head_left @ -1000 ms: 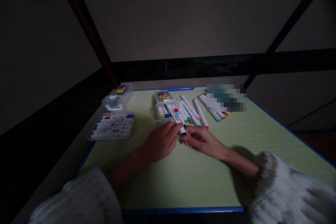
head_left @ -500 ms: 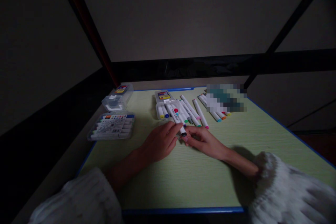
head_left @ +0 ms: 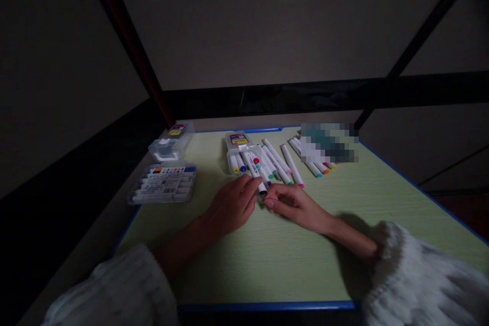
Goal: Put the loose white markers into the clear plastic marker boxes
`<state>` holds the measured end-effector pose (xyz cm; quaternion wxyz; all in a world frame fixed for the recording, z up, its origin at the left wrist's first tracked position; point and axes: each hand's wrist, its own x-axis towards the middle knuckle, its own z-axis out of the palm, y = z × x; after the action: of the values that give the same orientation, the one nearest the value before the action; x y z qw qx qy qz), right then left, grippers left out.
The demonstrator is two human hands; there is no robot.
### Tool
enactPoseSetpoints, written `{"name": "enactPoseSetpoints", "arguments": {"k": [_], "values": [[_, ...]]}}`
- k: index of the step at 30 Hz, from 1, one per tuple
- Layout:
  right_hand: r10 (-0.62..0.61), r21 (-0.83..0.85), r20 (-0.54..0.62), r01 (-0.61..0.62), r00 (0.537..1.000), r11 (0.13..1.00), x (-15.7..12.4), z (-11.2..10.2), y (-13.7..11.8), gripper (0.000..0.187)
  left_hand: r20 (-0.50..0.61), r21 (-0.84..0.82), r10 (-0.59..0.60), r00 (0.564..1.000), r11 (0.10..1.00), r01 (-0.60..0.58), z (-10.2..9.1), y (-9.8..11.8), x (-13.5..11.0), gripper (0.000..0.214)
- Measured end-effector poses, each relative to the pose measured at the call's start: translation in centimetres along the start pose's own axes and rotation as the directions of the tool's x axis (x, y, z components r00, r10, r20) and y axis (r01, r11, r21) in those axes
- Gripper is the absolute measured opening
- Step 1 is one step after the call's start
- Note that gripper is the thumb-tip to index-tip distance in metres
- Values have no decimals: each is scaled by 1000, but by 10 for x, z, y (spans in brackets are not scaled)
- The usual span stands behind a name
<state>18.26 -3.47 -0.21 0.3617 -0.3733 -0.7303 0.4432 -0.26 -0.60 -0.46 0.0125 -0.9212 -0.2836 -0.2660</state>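
Observation:
My left hand and my right hand rest on a pale green table, fingertips meeting at a white marker with a black cap. Both hands pinch its near end. The marker's far end reaches into an open clear marker case holding several white markers. More loose markers with coloured caps lie just right of the case.
A shut clear case of markers lies at the table's left edge, with another clear box behind it. A blurred object sits at the back right. A dark metal frame runs behind the table.
The black-capped marker and both fingertips have shifted slightly left and towards the case. The rest has not moved.

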Motion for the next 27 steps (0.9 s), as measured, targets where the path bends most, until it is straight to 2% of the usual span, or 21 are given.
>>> {"name": "enactPoseSetpoints", "arguments": {"k": [6, 11, 15, 24, 27], "values": [[3, -2, -25, -3, 1000, 1000, -1, 0, 2, 21, -14, 12, -6, 1000, 1000, 6, 1, -1, 0, 37], [-107, -91, -98, 98, 989, 991, 0, -1, -1, 13, -40, -5, -11, 999, 1000, 11, 2, -3, 1, 37], [-148, -72, -85, 142, 985, 987, 2, -1, -4, 9, -43, -22, -28, 999, 999, 27, 3, -3, 0, 38], [-136, -43, -91, 132, 987, 990, 0, 1, 0, 12, -35, -56, -76, 997, 996, 73, 4, -4, 1, 47], [-121, 1, -109, 122, 987, 993, -1, 1, 3, 19, -26, -63, -94, 995, 994, 92, 4, -4, 1, 50]]}}
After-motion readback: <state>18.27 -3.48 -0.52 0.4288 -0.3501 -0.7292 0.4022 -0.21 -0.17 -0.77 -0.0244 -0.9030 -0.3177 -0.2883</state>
